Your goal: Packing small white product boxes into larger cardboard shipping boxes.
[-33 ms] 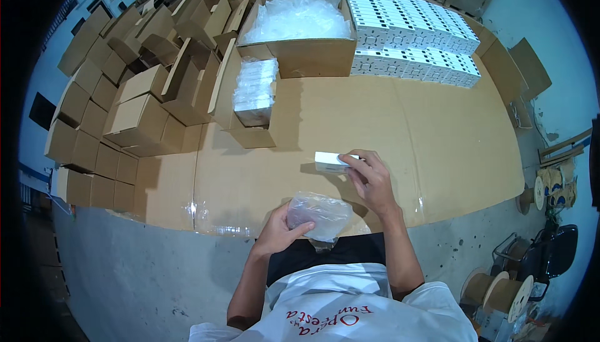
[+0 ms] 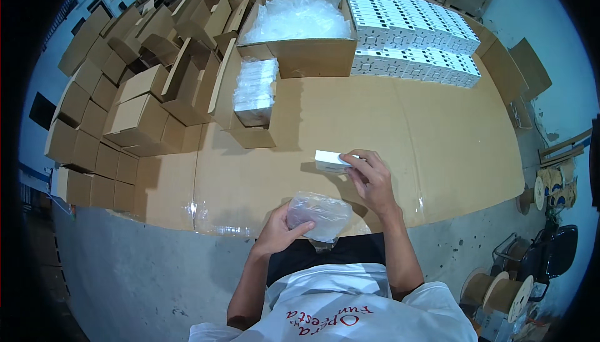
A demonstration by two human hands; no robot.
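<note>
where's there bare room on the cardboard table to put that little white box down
Bare cardboard runs wide between the right hand and the white box stacks. Another patch lies left of the small white box. Crowded: folded cartons far left.

Your open room is the bare cardboard sheet [image 2: 406, 129] ahead and to the right of your right hand [image 2: 370, 182]: nothing stands there up to the far rows of white boxes [image 2: 409, 35]. Far centre is blocked by the big carton [image 2: 300, 54] of clear bags. Left of centre, an open carton [image 2: 253, 98] of wrapped packs stands in the way; beyond it, stacked empty cartons [image 2: 125, 110] wall off the whole left side. Between your left hand [image 2: 278, 232] and that open carton, the sheet lies free.
</note>
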